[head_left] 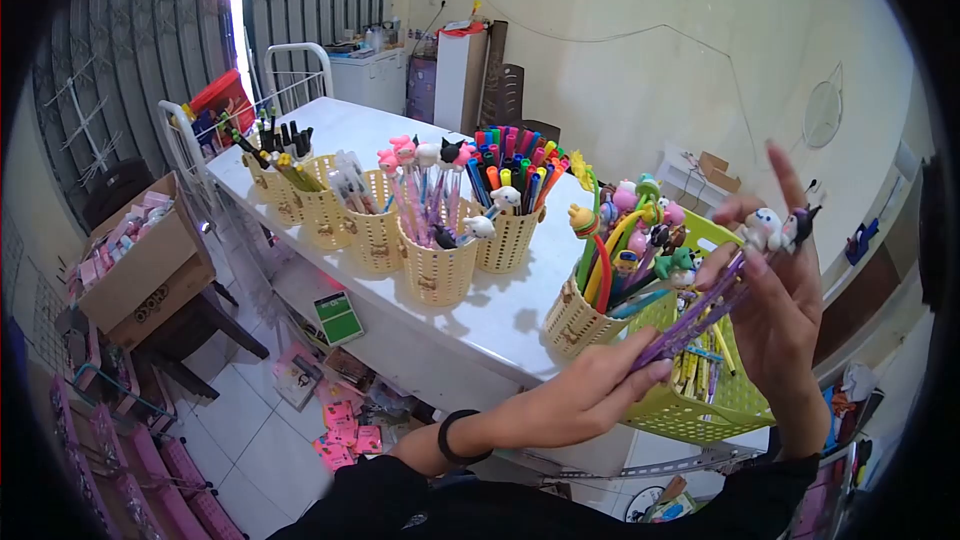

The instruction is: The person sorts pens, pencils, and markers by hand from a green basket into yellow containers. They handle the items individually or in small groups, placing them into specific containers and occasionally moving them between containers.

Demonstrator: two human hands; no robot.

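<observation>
My left hand, with a black band on its wrist, is closed around the lower ends of several purple pens. These pens slant up to the right and carry character toppers, one white and one black. At the upper ends is my right hand, its thumb and fingers against the pens just below the toppers and one finger stretched upward. Behind the hands stands a cream basket full of pens with colourful figure toppers. Below the pens sits a green basket with yellow pencils inside, partly hidden by my hands.
Along the white table stand several cream baskets, including one of topper pens and one of coloured markers. A cardboard box rests on a dark stool at the left. Pink packets lie on the floor.
</observation>
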